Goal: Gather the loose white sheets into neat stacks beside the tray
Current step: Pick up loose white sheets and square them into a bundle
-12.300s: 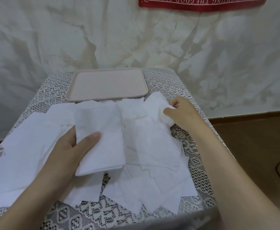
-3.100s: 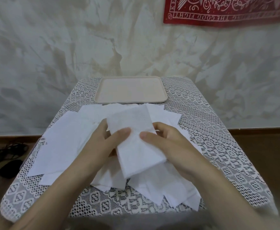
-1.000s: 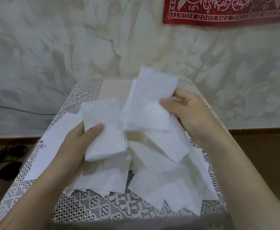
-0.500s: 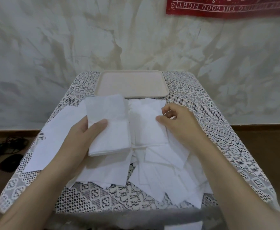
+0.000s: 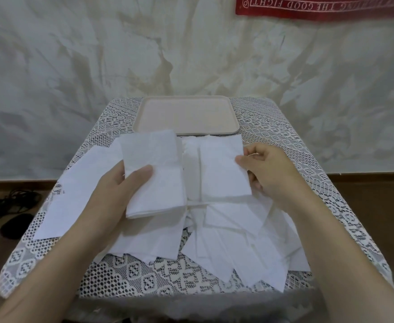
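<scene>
Backdrop: mottled pale wall (image 5: 98, 54), with a red banner (image 5: 319, 8) along its top right edge; dark cables (image 5: 9, 203) lie on the floor, out past the left hand's side.
Surface: lace-covered surface (image 5: 284, 141), with bare lace showing to the right of the right hand and below both wrists.
Tray: tray (image 5: 186, 115) sits just beyond both hands at the far end. It holds nothing, and no finished stack lies beside it.
Progress: early to middle, by my reading. One small stack (image 5: 154, 173) is gathered but is in hand rather than set down.
Left hand: left hand (image 5: 119, 190) grips the small stack, thumb on top and fingers underneath. Its edges are roughly squared.
Right hand: right hand (image 5: 268, 169) pinches the right edge of a single sheet (image 5: 221, 169), which lies flat just to the right of the stack, nearly touching it.
Hands together or apart: apart, each clamped on its own paper.
Loose sheets: loose sheets (image 5: 238, 241) overlap at odd angles under and nearer than both hands, and more are spread to the left of the left hand.
Left to do: most of the scatter needs collecting and squaring, then placing beside the tray.
</scene>
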`<state>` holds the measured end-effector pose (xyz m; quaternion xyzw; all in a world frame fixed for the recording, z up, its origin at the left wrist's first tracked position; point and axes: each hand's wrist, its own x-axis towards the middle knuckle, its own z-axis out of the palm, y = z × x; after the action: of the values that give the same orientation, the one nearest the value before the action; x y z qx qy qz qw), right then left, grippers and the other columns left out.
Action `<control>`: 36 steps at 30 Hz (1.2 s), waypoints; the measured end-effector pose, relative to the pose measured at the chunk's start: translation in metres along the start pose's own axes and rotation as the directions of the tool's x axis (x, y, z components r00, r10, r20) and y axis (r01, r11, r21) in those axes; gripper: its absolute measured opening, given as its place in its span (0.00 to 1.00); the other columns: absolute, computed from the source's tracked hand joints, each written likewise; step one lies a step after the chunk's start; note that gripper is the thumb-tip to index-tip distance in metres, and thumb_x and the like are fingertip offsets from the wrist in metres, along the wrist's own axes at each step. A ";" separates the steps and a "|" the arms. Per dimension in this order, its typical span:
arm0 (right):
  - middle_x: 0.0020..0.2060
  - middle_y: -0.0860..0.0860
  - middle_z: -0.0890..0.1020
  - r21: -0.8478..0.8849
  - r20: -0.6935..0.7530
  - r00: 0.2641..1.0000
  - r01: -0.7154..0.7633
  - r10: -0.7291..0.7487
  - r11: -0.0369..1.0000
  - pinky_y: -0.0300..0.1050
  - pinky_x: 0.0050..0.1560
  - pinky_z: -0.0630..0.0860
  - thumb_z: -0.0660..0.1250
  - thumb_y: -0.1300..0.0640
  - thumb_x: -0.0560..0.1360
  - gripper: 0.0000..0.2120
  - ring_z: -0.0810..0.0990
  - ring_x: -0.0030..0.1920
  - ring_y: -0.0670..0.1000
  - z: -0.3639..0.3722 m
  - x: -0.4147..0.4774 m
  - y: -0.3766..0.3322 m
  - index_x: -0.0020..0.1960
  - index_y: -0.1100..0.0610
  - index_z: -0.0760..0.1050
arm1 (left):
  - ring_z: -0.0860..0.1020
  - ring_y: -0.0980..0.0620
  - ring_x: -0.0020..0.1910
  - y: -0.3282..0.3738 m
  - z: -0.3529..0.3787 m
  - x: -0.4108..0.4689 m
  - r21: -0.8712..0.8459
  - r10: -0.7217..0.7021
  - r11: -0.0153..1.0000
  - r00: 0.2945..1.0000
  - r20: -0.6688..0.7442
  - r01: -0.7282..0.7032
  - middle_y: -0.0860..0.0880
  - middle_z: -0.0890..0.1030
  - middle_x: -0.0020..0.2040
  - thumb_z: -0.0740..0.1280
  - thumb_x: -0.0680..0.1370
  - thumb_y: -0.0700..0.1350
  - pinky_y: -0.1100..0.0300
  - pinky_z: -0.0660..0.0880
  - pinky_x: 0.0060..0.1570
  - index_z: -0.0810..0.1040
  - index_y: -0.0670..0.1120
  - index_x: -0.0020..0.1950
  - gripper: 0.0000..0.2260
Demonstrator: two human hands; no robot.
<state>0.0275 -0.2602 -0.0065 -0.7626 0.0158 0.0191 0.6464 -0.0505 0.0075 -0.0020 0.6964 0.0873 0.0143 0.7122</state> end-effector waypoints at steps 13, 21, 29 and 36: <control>0.39 0.58 0.82 -0.367 -0.005 0.992 0.112 -0.123 0.923 0.57 0.43 0.77 0.72 0.49 0.71 0.14 0.79 0.38 0.60 0.017 -0.006 0.007 0.45 0.60 0.76 | 0.87 0.52 0.45 -0.002 0.000 0.001 0.007 -0.010 1.000 1.000 0.001 0.010 0.49 0.89 0.52 0.67 0.82 0.48 0.62 0.81 0.37 0.82 0.49 0.63 0.11; 0.43 0.63 0.85 -0.202 0.179 0.984 0.031 0.006 0.979 0.60 0.41 0.76 0.73 0.59 0.77 0.11 0.84 0.41 0.61 0.000 -0.005 0.006 0.50 0.67 0.78 | 0.87 0.51 0.47 -0.001 0.000 0.000 0.011 0.003 1.000 1.000 0.004 -0.003 0.49 0.89 0.52 0.68 0.79 0.50 0.62 0.81 0.38 0.82 0.49 0.62 0.13; 0.36 0.59 0.79 -0.116 -0.009 1.000 -0.014 0.013 0.993 0.41 0.32 0.69 0.72 0.57 0.79 0.13 0.75 0.30 0.51 -0.002 -0.004 0.002 0.47 0.68 0.75 | 0.87 0.49 0.48 0.000 0.000 -0.001 0.013 0.005 1.000 1.000 0.008 -0.005 0.49 0.89 0.52 0.69 0.76 0.53 0.52 0.79 0.46 0.83 0.51 0.62 0.16; 0.40 0.54 0.86 -0.388 0.039 0.999 0.003 0.013 0.922 0.55 0.42 0.80 0.70 0.38 0.67 0.25 0.84 0.41 0.60 0.015 -0.008 0.005 0.48 0.60 0.81 | 0.87 0.47 0.50 -0.001 -0.002 0.000 0.022 -0.005 1.000 1.000 0.001 0.005 0.48 0.88 0.53 0.69 0.75 0.55 0.47 0.80 0.52 0.83 0.50 0.62 0.17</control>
<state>0.0192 -0.2464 -0.0130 -0.8749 0.0003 0.0391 0.4828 -0.0514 0.0098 -0.0028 0.7041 0.0887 0.0114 0.7044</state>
